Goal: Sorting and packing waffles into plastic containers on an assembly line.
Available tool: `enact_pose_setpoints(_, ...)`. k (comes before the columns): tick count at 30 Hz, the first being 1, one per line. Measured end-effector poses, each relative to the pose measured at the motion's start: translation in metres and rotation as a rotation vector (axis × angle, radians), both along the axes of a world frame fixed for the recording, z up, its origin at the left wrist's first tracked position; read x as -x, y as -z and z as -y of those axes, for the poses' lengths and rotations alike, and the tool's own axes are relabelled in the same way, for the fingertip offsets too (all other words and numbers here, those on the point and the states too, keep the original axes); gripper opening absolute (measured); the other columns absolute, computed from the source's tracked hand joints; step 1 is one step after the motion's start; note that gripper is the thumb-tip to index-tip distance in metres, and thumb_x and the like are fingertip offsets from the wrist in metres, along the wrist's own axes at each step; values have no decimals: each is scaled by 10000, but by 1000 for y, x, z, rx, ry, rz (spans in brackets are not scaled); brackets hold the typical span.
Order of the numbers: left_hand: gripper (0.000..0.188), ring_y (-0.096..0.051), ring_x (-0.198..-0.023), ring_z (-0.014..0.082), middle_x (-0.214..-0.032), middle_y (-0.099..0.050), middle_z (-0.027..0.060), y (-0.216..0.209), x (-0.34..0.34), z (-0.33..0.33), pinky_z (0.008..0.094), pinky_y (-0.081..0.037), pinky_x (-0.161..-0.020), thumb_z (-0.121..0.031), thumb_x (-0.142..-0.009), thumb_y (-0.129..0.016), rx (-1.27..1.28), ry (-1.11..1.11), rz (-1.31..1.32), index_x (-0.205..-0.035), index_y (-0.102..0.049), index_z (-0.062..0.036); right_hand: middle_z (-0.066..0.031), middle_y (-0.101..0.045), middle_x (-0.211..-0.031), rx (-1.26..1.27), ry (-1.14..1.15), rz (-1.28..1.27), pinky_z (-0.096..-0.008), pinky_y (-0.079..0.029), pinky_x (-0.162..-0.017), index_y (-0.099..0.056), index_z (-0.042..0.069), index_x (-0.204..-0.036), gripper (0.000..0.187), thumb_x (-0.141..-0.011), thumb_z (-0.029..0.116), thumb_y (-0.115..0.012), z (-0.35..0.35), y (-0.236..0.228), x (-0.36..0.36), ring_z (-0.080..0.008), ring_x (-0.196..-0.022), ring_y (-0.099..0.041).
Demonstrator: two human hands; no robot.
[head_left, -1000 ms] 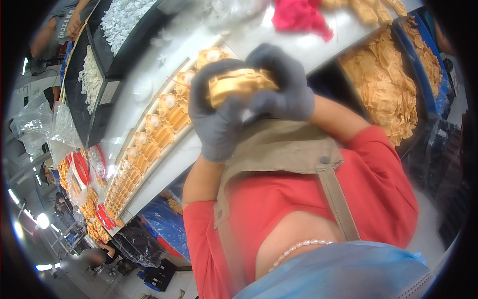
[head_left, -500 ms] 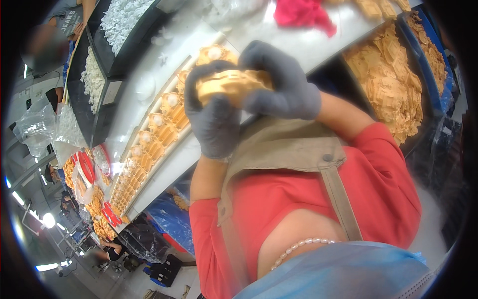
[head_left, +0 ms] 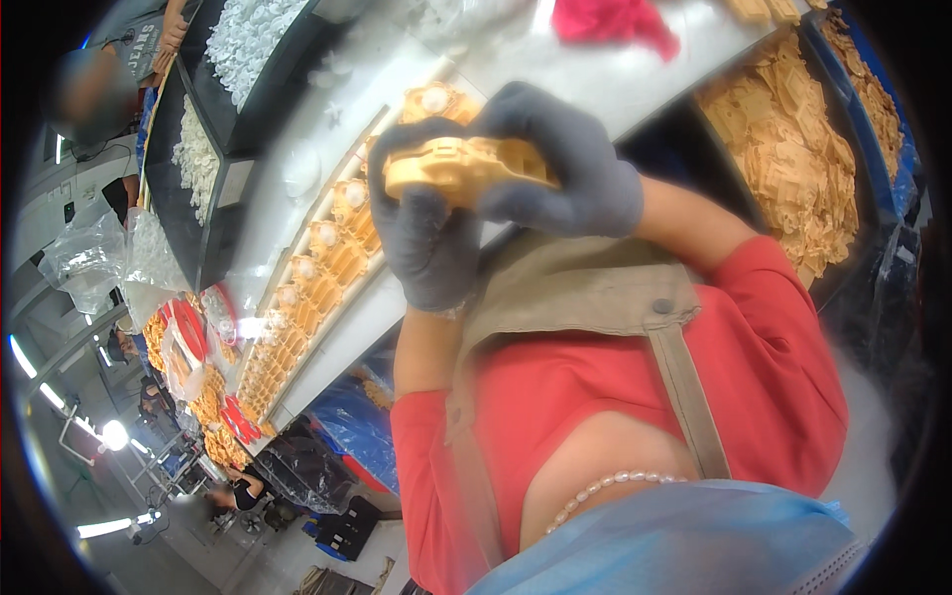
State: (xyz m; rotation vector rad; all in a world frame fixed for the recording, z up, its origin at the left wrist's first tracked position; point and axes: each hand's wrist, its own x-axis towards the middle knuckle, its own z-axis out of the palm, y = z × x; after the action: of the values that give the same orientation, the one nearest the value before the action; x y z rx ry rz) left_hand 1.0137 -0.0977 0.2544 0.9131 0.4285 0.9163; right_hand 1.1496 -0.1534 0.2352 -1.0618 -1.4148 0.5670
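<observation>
Between my two dark-gloved hands I grip a yellow-orange moulded plastic part (head_left: 451,167), held over the near side of the worktable. My left hand (head_left: 428,233) wraps its left end, thumb across the near face. The right hand (head_left: 570,169) closes round the other end, fingers over the top and thumb below. Just behind my hands sits another yellow part (head_left: 433,101) with a round whitish piece on it. It heads a long row of similar yellow parts (head_left: 322,263) running toward the lower left, several bearing round whitish pieces.
Black bins of small white pieces (head_left: 248,45) stand at the far left. A bin heaped with flat yellow parts (head_left: 788,149) is at my right. A pink cloth (head_left: 615,25) lies on the white table (head_left: 526,59). Red-handled bags (head_left: 186,332) sit beyond the row; another person (head_left: 109,79) is at upper left.
The yellow part has tilted slightly between my hands, and both hands still hold it. The whole view has shifted a little, with the surroundings moving right.
</observation>
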Motion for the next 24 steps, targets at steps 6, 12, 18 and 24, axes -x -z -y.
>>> enact_pose_setpoints(6, 467, -510, -946, 195, -1042, -512, 98, 3, -1, 2, 317, -433, -834, -302, -741, -681, 60, 25, -8, -1080, -465, -64, -118, -553, -837, -55, 85, -28, -299, -461, -655, -514, 39, -945, 364, -747, 300, -672, -1, 5, 1, -235, -743, -582)
enact_pose_setpoints(12, 470, -470, -1047, 225, -1081, -481, 99, 23, 1, -11, 370, -367, -927, -395, -832, -538, -41, 140, 44, -1139, -391, -71, -116, -553, -835, -138, 166, 22, -300, -461, -644, -515, 42, -948, 359, -739, 284, -677, -2, 10, 3, -247, -735, -580)
enact_pose_setpoints(18, 469, -465, -1082, 231, -1128, -489, 112, 37, -3, -13, 384, -359, -951, -382, -845, -524, 215, 118, 190, -1171, -391, -73, -80, -546, -817, 15, 205, 90, -246, -446, -643, -485, 19, -975, 393, -737, 249, -696, -2, 3, 10, -107, -733, -532)
enact_pose_setpoints(24, 466, -468, -1080, 240, -1122, -497, 115, 41, 0, -15, 387, -372, -941, -388, -848, -518, 178, 154, 228, -1168, -396, -72, -80, -545, -824, -25, 212, 83, -252, -454, -635, -479, 23, -971, 394, -736, 251, -695, -2, 3, 12, -121, -718, -543)
